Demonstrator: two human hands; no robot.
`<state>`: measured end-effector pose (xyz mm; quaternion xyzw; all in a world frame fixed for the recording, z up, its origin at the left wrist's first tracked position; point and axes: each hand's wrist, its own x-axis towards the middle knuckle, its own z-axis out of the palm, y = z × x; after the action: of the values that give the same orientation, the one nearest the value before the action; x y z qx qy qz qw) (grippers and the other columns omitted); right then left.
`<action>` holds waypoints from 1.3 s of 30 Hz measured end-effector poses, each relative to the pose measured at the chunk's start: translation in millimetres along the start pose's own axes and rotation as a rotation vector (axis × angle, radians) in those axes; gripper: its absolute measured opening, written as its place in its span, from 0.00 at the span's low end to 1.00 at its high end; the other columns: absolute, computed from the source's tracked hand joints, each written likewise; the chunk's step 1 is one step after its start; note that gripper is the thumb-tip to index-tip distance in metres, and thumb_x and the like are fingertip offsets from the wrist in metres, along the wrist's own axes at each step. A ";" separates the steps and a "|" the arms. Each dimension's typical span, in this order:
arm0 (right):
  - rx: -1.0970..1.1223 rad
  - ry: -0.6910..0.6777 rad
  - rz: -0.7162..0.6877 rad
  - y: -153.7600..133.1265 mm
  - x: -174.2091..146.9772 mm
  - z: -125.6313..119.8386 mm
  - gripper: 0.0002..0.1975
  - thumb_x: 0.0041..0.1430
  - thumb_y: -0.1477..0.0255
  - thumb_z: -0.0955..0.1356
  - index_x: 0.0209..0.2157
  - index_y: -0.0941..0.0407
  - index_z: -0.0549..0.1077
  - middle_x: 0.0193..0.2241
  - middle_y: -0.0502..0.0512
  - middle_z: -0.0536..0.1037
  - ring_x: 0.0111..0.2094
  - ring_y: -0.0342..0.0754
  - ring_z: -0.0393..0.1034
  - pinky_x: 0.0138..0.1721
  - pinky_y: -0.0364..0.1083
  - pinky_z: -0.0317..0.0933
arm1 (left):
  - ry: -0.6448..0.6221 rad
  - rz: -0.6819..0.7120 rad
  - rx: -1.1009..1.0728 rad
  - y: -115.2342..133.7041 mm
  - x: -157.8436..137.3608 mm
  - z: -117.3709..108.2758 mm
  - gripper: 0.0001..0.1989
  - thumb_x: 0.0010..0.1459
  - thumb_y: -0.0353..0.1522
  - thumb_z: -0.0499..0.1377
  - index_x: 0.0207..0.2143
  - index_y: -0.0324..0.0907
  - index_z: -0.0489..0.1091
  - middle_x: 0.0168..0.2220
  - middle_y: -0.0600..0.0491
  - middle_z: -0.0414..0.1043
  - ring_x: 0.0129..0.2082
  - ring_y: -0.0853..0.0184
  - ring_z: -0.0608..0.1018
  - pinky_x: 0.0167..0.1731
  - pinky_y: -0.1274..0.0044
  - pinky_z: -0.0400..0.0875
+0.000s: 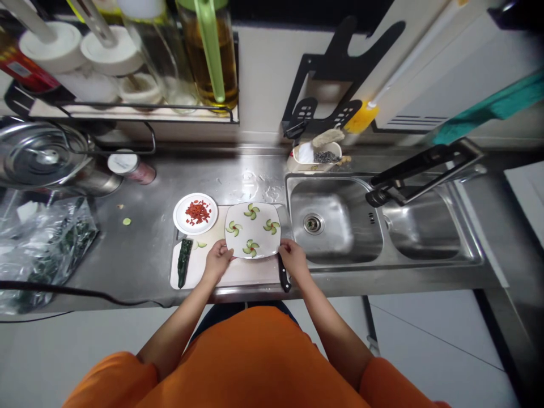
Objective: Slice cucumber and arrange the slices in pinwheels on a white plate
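A white square plate [253, 230] carries several pinwheels of cucumber slices [251, 247], each with a red centre. My left hand [219, 259] grips its near left corner, and my right hand [292, 258] grips the near right one. Under the plate lies a white cutting board [242, 276]. On the board's left side rest a piece of dark green cucumber [184, 262] and a few loose slices [201, 245]. A knife with a black handle [284, 276] lies just below my right hand, its blade partly covered by the plate. Behind the cucumber is a round white dish [179, 217] of red berries [198, 212].
A double steel sink [340, 258] with a black faucet [408, 173] is on the right. At the left are a bag of greens [51, 249], a lidded pot [46, 156] and a small jar [131, 166]. An oil bottle [212, 62] stands on a rack above. A cable [85, 293] crosses the counter's left edge.
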<state>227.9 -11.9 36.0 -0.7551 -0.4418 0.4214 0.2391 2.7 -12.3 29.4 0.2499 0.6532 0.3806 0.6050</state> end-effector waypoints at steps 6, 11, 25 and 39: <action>0.155 -0.010 0.013 -5.9 -7.5 3.0 0.14 0.45 0.68 0.63 0.33 0.57 0.74 0.22 0.50 0.73 0.27 0.46 0.65 0.30 0.43 0.59 | -0.028 -0.038 -0.080 7.3 -5.3 -11.4 0.23 0.37 0.37 0.66 0.38 0.41 0.67 0.22 0.61 0.66 0.23 0.73 0.71 0.27 0.79 0.70; 0.293 -0.035 0.039 -15.4 -14.7 4.8 0.11 0.44 0.67 0.65 0.31 0.56 0.73 0.23 0.49 0.72 0.26 0.45 0.64 0.28 0.42 0.58 | -0.034 -0.029 -0.083 8.7 -10.1 -24.4 0.24 0.39 0.37 0.66 0.40 0.41 0.66 0.22 0.61 0.68 0.24 0.72 0.73 0.29 0.78 0.71; 0.828 -0.309 0.271 -33.4 -24.0 16.1 0.20 0.42 0.67 0.73 0.40 0.51 0.70 0.36 0.49 0.77 0.31 0.44 0.71 0.29 0.42 0.66 | -0.081 -0.038 -0.073 20.0 -25.1 -40.0 0.23 0.40 0.39 0.66 0.39 0.41 0.67 0.26 0.58 0.72 0.27 0.71 0.75 0.29 0.79 0.72; 0.988 -0.385 0.356 -20.2 -22.9 21.7 0.27 0.38 0.74 0.75 0.43 0.51 0.69 0.35 0.51 0.79 0.33 0.50 0.75 0.30 0.46 0.71 | -0.197 -0.119 -0.112 24.6 -34.9 -45.6 0.25 0.41 0.38 0.67 0.42 0.41 0.68 0.33 0.53 0.76 0.34 0.68 0.77 0.37 0.76 0.72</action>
<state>194.3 -22.1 49.1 -0.5257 -0.0932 0.7426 0.4044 -40.3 -34.3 69.0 0.2127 0.5818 0.3537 0.7008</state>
